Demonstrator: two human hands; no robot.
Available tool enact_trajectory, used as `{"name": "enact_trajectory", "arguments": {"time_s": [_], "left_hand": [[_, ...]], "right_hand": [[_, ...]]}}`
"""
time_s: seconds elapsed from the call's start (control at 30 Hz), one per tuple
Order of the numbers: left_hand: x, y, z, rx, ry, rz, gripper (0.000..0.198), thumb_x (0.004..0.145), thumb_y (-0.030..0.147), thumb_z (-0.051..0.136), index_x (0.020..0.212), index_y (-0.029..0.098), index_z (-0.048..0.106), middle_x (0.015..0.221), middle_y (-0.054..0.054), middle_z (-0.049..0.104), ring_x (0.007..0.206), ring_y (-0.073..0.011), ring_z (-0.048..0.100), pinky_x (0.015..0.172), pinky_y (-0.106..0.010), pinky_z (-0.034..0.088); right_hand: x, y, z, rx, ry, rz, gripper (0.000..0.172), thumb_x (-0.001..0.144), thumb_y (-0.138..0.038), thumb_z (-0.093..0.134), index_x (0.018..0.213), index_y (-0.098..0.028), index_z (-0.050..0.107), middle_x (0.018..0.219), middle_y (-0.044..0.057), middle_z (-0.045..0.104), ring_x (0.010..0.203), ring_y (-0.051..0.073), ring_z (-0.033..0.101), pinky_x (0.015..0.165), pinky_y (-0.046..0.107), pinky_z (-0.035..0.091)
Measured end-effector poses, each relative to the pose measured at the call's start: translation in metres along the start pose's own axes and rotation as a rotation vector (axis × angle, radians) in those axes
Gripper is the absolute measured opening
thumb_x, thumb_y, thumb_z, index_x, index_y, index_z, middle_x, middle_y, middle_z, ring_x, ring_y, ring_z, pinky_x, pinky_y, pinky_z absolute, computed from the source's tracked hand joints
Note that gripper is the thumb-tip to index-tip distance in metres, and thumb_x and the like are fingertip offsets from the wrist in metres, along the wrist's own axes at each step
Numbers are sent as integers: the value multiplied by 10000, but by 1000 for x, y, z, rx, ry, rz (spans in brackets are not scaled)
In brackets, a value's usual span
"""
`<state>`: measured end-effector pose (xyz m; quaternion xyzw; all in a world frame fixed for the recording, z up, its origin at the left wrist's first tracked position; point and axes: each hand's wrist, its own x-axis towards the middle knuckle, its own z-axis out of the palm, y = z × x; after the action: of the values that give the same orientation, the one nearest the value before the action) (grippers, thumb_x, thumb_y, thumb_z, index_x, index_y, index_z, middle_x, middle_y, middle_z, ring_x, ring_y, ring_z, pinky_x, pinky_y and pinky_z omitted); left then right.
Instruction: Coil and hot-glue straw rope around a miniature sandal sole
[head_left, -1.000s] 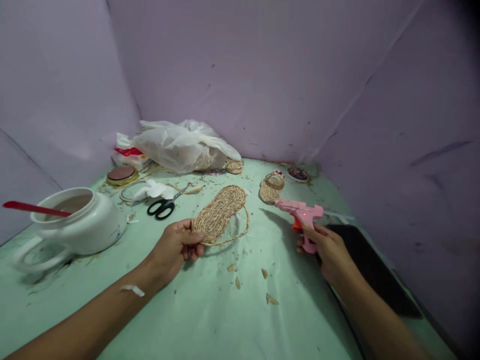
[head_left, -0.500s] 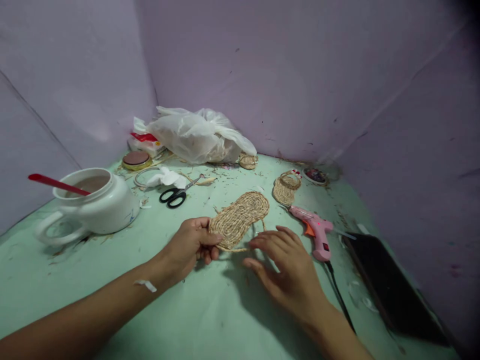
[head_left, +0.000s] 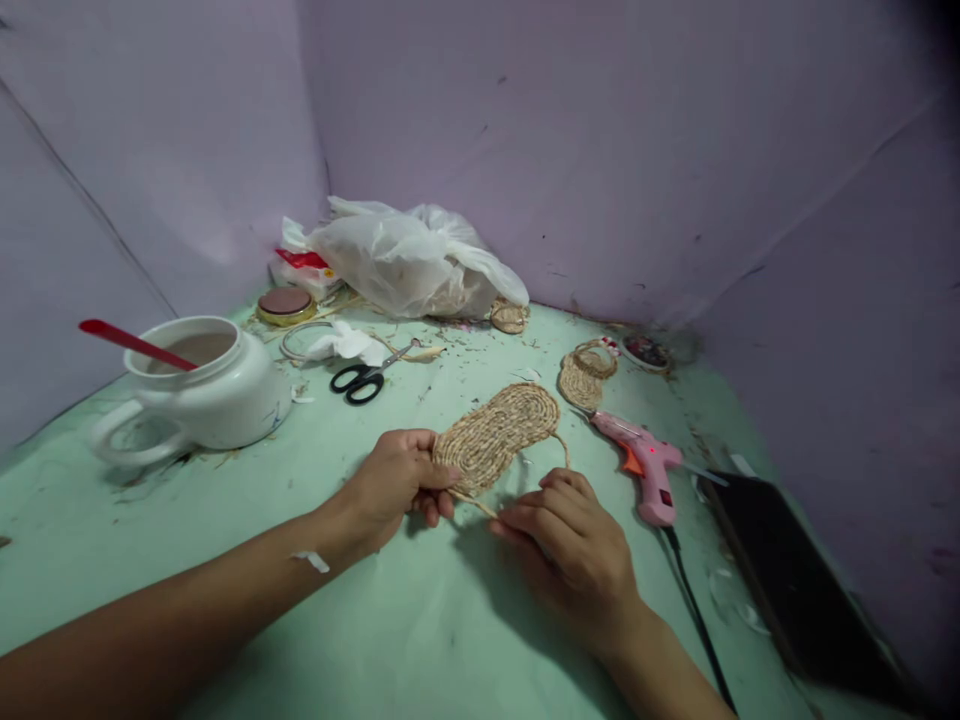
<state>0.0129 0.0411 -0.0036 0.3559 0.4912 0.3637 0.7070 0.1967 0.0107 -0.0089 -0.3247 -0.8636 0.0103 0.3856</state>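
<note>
A coiled, sole-shaped piece of braided straw cord point(head_left: 499, 435) is tilted above the green tabletop. My left hand point(head_left: 409, 478) is closed on its near left end, thumb on top and fingers beneath. From that end a loose length of braided cord point(head_left: 474, 503) runs to my right hand point(head_left: 570, 535), whose fingers are pinched on it. Another bit of the cord shows between the sole's right end and my right fingers. Just right of my right hand lies a pink glue gun point(head_left: 637, 455) with an orange trigger and a lit red light.
Behind the glue gun sits a small woven slipper point(head_left: 585, 375). Black-handled scissors point(head_left: 367, 380) lie left of centre, near a white mug point(head_left: 217, 390) with a red stick in it. A plastic bag point(head_left: 420, 260) rests against the wall; a dark phone-like slab point(head_left: 795, 580) lies right.
My right hand has gone from open fingers to a pinch on the loose cord, drawing it slightly downward. The whole view has shifted a little.
</note>
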Motion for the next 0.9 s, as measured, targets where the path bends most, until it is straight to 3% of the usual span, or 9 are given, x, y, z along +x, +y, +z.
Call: {"name": "enact_trajectory", "arguments": {"time_s": [0.37, 0.43, 0.53, 0.6, 0.7, 0.73, 0.8, 0.9], "left_hand": [[-2, 0, 7, 108, 75, -63, 125, 589, 130, 595, 679, 145, 509, 410, 15, 559, 338, -96, 487, 331, -181, 384], [-2, 3, 6, 242, 79, -90, 73, 619, 133, 553, 677, 152, 512, 400, 20, 545, 330, -103, 474, 331, -191, 363], [-6, 12, -1, 639, 2, -104, 73, 645, 201, 564, 606, 162, 516, 412, 11, 536, 327, -108, 443, 338, -206, 297], [-10, 17, -5, 938, 54, 38, 175, 646, 296, 610, 561, 163, 534, 463, -9, 546, 392, -123, 464, 380, -221, 270], [-16, 18, -7, 1198, 277, 383, 197, 687, 359, 606, 724, 165, 614, 591, -26, 583, 526, -147, 497, 485, -246, 299], [-16, 16, -6, 1222, 265, 473, 172, 715, 328, 582, 781, 172, 614, 641, -25, 596, 568, -147, 508, 527, -250, 320], [-15, 10, -3, 1216, 114, 532, 91, 746, 237, 533, 779, 183, 598, 678, -11, 601, 612, -138, 516, 580, -247, 339], [-11, 2, 0, 1153, -65, 373, 56, 724, 210, 540, 683, 185, 569, 634, 10, 582, 590, -127, 504, 545, -234, 327]], "right_hand": [[-2, -6, 2, -180, -11, -167, 140, 822, -64, 518, 745, -154, 593, 579, 15, 587, 543, 138, 454, 662, 332, 390], [-4, -6, 3, -161, -39, -161, 136, 821, -68, 519, 747, -148, 601, 577, 15, 584, 547, 138, 471, 663, 332, 388], [-8, -4, 3, -116, -111, -94, 126, 821, -86, 521, 755, -149, 607, 593, 21, 589, 566, 141, 480, 659, 333, 386], [-12, -3, 1, -81, -145, -40, 134, 826, -98, 511, 747, -154, 604, 596, 22, 583, 571, 144, 470, 649, 330, 386], [-16, -2, 0, -40, -191, 4, 152, 838, -122, 499, 737, -161, 606, 595, 22, 579, 568, 148, 470, 617, 314, 382], [-17, -2, 1, -31, -210, 14, 151, 840, -129, 499, 744, -162, 611, 605, 24, 587, 573, 149, 480, 600, 303, 379], [-19, -3, 2, -23, -245, 44, 137, 841, -138, 503, 781, -162, 624, 641, 31, 609, 586, 151, 500, 556, 279, 370], [-19, -7, 5, -18, -267, 107, 113, 841, -174, 524, 844, -162, 637, 684, 31, 629, 593, 148, 525, 514, 258, 355]]}}
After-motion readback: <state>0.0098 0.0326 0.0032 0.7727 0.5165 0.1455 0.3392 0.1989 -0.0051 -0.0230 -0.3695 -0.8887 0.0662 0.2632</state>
